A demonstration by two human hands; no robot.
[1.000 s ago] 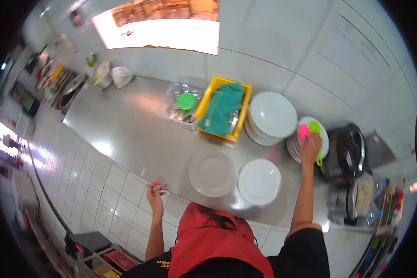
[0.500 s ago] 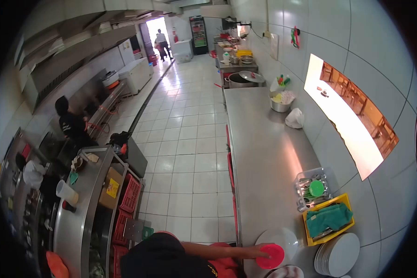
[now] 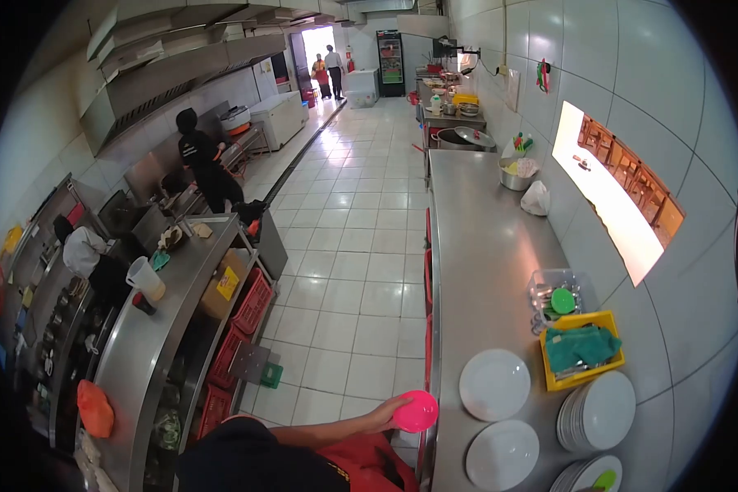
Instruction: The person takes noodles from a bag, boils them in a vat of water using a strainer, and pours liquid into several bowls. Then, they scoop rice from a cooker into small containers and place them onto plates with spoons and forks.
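Head view: one hand [image 3: 383,416] grips a pink bowl [image 3: 416,411] by its near rim; the arm that shows does not tell which hand this is. The bowl is held in the air just off the edge of the steel counter [image 3: 484,246], over the floor. The other hand is out of view. On the counter, nearest the bowl, lies a white plate [image 3: 494,384]; a second plate [image 3: 501,454] lies just beside it. A plate stack [image 3: 599,412] stands near the wall, next to a yellow crate [image 3: 584,353] holding a green cloth [image 3: 580,346]. Beyond the crate stands a clear tub [image 3: 556,299] with a green lid. A person in black [image 3: 203,164] stands well apart at the far cooking line.
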